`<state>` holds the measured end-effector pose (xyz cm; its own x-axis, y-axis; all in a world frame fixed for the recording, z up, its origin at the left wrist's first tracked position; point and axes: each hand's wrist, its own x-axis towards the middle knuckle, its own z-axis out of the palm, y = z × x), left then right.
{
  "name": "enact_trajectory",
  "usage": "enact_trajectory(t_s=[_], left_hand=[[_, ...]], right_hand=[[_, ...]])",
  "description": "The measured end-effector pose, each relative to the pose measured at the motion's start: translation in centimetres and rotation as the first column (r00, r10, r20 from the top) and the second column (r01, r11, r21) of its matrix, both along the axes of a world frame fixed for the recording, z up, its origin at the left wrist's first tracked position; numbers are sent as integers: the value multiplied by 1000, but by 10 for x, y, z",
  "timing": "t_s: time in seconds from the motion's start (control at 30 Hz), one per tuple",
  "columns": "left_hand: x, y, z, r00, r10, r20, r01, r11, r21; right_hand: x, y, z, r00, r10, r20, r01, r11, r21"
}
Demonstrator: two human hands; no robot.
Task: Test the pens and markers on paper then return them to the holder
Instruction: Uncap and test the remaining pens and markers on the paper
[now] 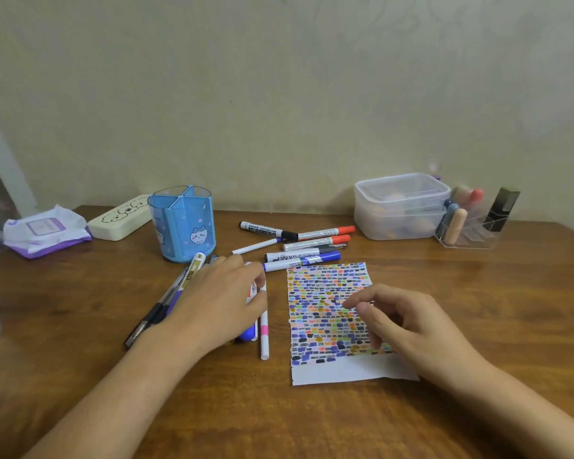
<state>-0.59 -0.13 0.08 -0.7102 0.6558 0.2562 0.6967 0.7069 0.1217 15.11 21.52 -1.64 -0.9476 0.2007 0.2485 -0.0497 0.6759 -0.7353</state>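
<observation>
Paper (328, 313) lies under my right hand (421, 329), which hovers over its lower right w/ fingers loosely curled, holding nothing — prob. there to pin the sheet for the next swatch. Almost all of it is swatched; only a white strip nearest me is bare.

Left hand (222, 299) lies across a bunch of pens (159, 306), fingertips curled round a white marker (252, 291); can't tell if it's lifted or only touched. Pink pen (264, 329) sits just right of that hand.

Holder (183, 223) stands beyond the left hand, near, compartments look empty — so nothing returned yet, I reckon. More markers (299, 246) are fanned beyond the paper, btwn holder and both hands, within easy reach.
</observation>
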Motion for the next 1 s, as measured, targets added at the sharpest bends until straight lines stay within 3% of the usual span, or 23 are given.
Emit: enact_trajectory(t_s=[0.33, 0.57, 1.0], left_hand=[[-1, 2, -6, 999, -42, 19, 42, 999, 12], [-1, 2, -11, 980, -196, 40, 197, 980, -23], [1, -1, -7, 974, -200, 103, 197, 980, 35]], right_hand=[[-3, 7, -4, 1000, -11, 9, 10, 995, 97], [-3, 16, -3, 1000, -29, 10, 25, 960, 278], [-15, 20, 1, 996, -91, -4, 83, 894, 441]])
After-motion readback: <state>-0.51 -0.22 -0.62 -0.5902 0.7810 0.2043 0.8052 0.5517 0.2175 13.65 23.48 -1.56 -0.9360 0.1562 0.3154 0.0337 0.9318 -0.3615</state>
